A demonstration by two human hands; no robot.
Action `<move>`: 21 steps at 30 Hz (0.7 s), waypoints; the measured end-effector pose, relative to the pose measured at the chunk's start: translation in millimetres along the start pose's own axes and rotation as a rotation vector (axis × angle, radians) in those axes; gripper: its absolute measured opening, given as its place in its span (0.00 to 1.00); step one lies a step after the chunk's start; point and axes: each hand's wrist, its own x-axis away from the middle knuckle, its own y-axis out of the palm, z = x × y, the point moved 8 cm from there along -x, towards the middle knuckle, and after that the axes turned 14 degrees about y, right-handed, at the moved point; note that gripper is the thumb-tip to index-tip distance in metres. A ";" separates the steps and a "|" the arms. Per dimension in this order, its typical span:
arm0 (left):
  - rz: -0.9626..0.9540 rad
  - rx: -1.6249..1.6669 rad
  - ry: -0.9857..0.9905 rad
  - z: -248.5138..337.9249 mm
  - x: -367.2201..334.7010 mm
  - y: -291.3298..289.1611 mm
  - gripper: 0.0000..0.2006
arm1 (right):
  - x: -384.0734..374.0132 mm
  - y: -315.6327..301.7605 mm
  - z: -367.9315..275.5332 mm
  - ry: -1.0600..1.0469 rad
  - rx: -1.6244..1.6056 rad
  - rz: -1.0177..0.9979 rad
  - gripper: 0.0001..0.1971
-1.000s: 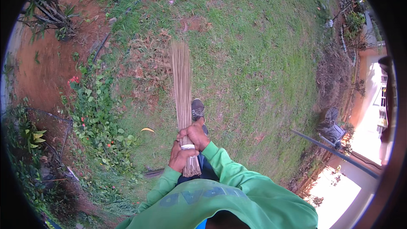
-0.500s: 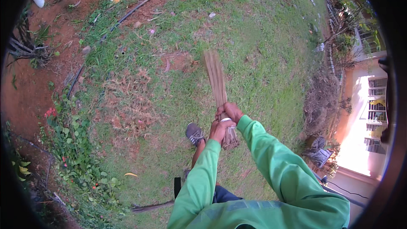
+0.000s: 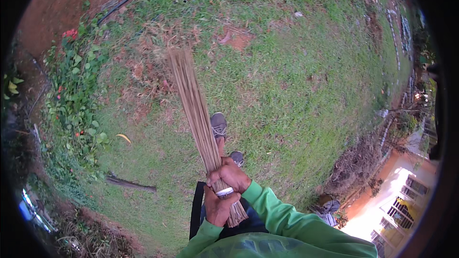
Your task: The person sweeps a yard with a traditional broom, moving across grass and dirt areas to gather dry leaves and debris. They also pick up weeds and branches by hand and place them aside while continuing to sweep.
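Note:
Both my hands grip a stick broom [image 3: 193, 107], a bundle of thin brown sticks bound by a whitish band [image 3: 224, 192] near its butt end. My right hand [image 3: 230, 174] wraps round the bundle just above the band. Lower down, my left hand [image 3: 218, 206] closes on it beside the band. The broom slants up and to the left, its tips over a patch of dry, cut grass [image 3: 153, 74]. The cut stick ends stick out below my hands, near my body. My shoes [image 3: 219, 125] show on the grass just right of the broom.
Leafy plants with red flowers [image 3: 76, 95] border the left side. A second bundle of sticks [image 3: 130, 184] and a curved yellow piece [image 3: 124, 138] lie on the grass. Heaped dry brush [image 3: 356, 162] lies at right, before a building [image 3: 382, 200]. A dark hose [image 3: 114, 10] runs at far left.
The broom has come nearer my body and swung left, its tips now by the dry grass patch. Both hands keep hold of it. The view has turned and shifted.

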 end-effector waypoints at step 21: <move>0.297 -0.061 -0.125 34.6 -102.8 -71.3 0.23 | -121.7 55.8 -74.6 0.121 0.151 0.029 0.08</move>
